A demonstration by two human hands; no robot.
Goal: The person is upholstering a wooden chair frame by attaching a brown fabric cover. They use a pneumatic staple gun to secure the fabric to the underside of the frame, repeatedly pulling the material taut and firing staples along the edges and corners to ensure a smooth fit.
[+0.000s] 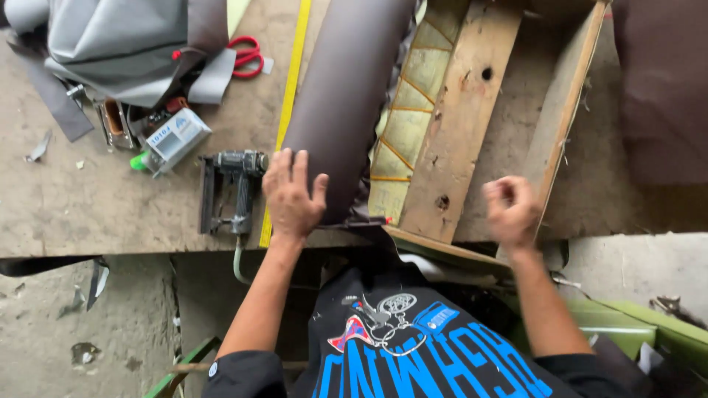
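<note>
My left hand (293, 196) lies flat, fingers spread, on the near end of a long padded piece covered in dark brown leatherette (345, 96). The piece rests on a wooden frame (464, 118) with a yellow-green webbed panel (413, 103). My right hand (510, 211) is curled into a loose fist over the frame's near right corner; whether it grips anything I cannot tell. A pneumatic staple gun (232, 191) lies on the workbench just left of my left hand.
A yellow tape measure (289, 96) runs along the bench beside the brown piece. Red-handled scissors (247, 55), grey fabric (118, 40) and a small box of staples (175, 136) sit at the back left. More brown material (664, 88) lies at the right. Concrete floor is below.
</note>
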